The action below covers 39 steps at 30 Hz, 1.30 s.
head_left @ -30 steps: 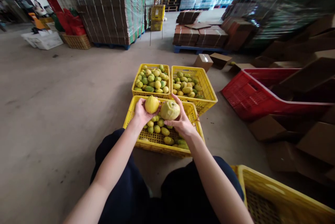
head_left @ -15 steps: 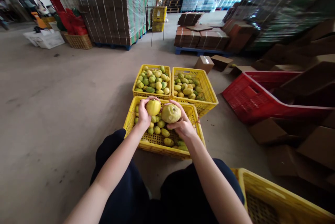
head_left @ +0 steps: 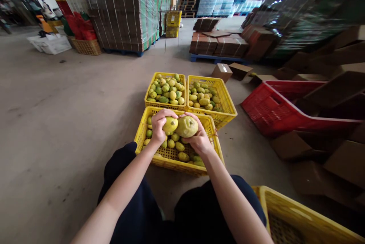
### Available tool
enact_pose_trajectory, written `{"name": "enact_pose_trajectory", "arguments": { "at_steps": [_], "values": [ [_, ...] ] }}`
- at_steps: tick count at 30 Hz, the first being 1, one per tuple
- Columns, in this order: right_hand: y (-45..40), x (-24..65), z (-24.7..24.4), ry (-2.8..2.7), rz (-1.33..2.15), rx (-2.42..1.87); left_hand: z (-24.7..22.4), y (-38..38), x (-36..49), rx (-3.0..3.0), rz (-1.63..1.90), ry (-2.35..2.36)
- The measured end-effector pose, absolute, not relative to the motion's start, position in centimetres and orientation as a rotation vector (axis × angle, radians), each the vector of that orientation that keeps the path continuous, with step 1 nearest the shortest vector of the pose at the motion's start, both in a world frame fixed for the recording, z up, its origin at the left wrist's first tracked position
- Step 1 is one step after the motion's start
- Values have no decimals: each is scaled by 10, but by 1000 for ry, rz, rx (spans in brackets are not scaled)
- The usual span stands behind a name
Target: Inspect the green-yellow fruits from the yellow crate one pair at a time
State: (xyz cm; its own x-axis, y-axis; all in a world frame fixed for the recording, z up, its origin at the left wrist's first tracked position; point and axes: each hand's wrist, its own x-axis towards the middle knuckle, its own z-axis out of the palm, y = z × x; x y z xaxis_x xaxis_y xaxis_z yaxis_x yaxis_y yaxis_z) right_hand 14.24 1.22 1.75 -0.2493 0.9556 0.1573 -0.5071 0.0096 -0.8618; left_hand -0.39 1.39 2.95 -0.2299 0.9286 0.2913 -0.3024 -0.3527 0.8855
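My left hand [head_left: 158, 125] is closed around a yellow oval fruit [head_left: 170, 125], its fingers curled over the top. A larger, pale yellow-green fruit [head_left: 187, 126] with dented, wrinkled skin sits in my right hand [head_left: 202, 140], the thumb below it. The two fruits are side by side and look close to touching; their exact kind I cannot tell. Both hands are above the near yellow crate [head_left: 139, 133], where several smaller yellow-green fruits [head_left: 179, 146] lie on the slotted bottom. The hands and held fruits hide part of what lies inside.
Two yellow crates of similar fruit, a left one [head_left: 146, 97] and a right one [head_left: 228, 103], stand just beyond. A red crate [head_left: 264, 109] and cardboard boxes [head_left: 302, 143] are at the right. Another yellow crate [head_left: 302, 211] is beside my right knee. Wrapped pallets [head_left: 114, 12] stand farther back.
My left hand has moved slightly right, turning its fruit and bringing it closer to the one in my right hand. The right hand has barely moved.
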Motion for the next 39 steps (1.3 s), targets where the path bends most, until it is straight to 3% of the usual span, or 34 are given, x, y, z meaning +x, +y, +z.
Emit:
{"name": "enact_pose_trajectory", "arguments": {
  "at_steps": [24,33,39],
  "values": [
    [8,145,14,-1237,1547,-607,27,21,-6,1504,1929,945],
    [7,142,17,-1136,1612,-625,27,27,-3,1181,1850,940],
    [11,139,25,-852,1717,-564,37,38,-3,380,1468,875]
  ]
}}
